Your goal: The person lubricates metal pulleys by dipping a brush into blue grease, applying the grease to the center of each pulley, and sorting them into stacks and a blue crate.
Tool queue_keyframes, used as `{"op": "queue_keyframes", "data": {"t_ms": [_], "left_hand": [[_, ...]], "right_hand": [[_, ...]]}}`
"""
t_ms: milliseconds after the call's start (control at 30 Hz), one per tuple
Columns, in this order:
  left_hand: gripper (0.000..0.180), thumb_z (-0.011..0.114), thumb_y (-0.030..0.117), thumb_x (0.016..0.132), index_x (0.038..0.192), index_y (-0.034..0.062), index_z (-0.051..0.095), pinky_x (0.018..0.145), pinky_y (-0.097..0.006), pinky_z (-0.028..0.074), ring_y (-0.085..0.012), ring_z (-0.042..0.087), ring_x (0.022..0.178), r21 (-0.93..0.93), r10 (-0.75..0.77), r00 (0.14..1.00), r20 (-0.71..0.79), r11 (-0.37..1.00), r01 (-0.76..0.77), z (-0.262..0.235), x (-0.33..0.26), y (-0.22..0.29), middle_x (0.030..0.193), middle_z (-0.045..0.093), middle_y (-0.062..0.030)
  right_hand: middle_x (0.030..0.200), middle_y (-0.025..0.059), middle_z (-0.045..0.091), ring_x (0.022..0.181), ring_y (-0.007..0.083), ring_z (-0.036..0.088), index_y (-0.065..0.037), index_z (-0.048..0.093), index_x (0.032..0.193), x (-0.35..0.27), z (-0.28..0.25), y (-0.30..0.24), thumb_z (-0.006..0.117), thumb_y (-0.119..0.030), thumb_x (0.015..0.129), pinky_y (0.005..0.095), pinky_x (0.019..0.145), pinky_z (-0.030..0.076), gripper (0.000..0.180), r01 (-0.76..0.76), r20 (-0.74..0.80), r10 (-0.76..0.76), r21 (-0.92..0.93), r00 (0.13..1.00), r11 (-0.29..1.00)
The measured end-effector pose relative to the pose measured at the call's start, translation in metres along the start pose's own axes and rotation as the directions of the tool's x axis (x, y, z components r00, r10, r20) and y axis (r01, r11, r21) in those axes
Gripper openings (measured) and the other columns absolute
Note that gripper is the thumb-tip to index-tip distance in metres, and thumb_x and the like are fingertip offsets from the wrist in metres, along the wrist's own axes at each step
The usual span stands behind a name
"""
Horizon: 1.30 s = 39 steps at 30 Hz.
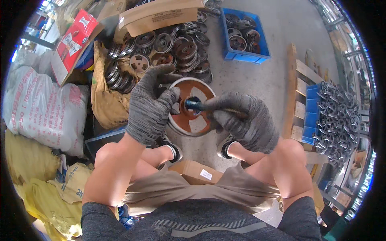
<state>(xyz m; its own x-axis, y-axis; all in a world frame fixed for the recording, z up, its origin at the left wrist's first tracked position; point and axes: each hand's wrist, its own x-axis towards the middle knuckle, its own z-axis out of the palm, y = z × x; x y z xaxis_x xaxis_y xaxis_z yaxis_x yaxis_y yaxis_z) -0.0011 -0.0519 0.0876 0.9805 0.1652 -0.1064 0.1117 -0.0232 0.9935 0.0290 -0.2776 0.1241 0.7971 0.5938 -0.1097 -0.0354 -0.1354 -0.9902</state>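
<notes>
Above my feet I hold up a round metal wheel with a pale rim, a reddish-brown face and several cut-out openings. My gloved left hand grips it by its left side, thumb over the front. In my gloved right hand is a thin-handled brush-like tool. Its dark, bluish, wet-looking tip rests at the wheel's hub. My right fingers are closed around the handle, which partly hides behind the glove. Whether bristles form the tip is hard to make out.
Many similar wheels lie piled ahead on brown paper, under a cardboard box. A blue crate holds more wheels. At right, metal parts with stems fill a blue bin by a wooden pallet. White sacks stand left.
</notes>
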Motion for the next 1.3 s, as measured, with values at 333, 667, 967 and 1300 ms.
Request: {"op": "queue_keyframes", "data": {"t_ms": [333, 667, 967, 1300], "left_hand": [[0.052, 0.07, 0.008, 0.081, 0.132, 0.0052, 0.055, 0.068, -0.023, 0.056, -0.014, 0.066, 0.091, -0.064, -0.057, 0.997, 0.048, 0.996, 0.06, -0.007, 0.004, 0.002, 0.113, 0.068, -0.0094], [0.053, 0.068, 0.002, 0.084, 0.134, 0.0037, 0.051, 0.089, -0.03, 0.053, -0.018, 0.064, 0.105, 0.122, 0.102, 0.99, 0.102, 0.986, -0.114, 0.007, 0.001, 0.003, 0.118, 0.066, -0.0115], [0.052, 0.065, 0.007, 0.086, 0.136, 0.0061, 0.048, 0.083, -0.032, 0.057, -0.0214, 0.07, 0.101, 0.242, 0.429, 0.9, 0.079, 0.867, -0.435, 0.013, 0.002, -0.01, 0.114, 0.069, -0.0127], [0.051, 0.063, 0.005, 0.088, 0.137, 0.0026, 0.047, 0.088, -0.029, 0.053, -0.017, 0.067, 0.104, 0.145, 0.39, 0.919, 0.063, 0.907, -0.395, 0.017, 0.003, -0.01, 0.118, 0.067, -0.0117]], "right_hand": [[0.087, 0.0099, 0.065, 0.075, 0.0332, 0.065, -0.013, 0.072, 0.098, 0.004, -0.038, -0.016, 0.073, -0.003, 0.07, 0.0373, 0.066, 0.052, 0.029, 0.397, 0.241, -0.316, -0.513, 0.918, 0.761], [0.086, 0.0115, 0.059, 0.077, 0.0353, 0.063, -0.011, 0.067, 0.098, 0.006, -0.024, -0.013, 0.072, -0.008, 0.07, 0.0431, 0.066, 0.052, 0.029, 0.482, 0.391, -0.284, -0.662, 0.876, 0.574], [0.081, 0.0071, 0.07, 0.066, 0.0145, 0.062, -0.006, 0.073, 0.103, -0.004, -0.035, -0.005, 0.068, -0.012, 0.08, 0.0299, 0.064, 0.052, 0.024, -0.038, 0.041, 0.049, -0.235, 0.998, 0.971], [0.08, 0.0089, 0.069, 0.068, 0.0186, 0.063, -0.002, 0.072, 0.093, 0.002, -0.035, 0.003, 0.062, -0.003, 0.079, 0.0313, 0.064, 0.051, 0.017, -0.002, 0.047, 0.009, -0.145, 0.999, 0.989]]}}
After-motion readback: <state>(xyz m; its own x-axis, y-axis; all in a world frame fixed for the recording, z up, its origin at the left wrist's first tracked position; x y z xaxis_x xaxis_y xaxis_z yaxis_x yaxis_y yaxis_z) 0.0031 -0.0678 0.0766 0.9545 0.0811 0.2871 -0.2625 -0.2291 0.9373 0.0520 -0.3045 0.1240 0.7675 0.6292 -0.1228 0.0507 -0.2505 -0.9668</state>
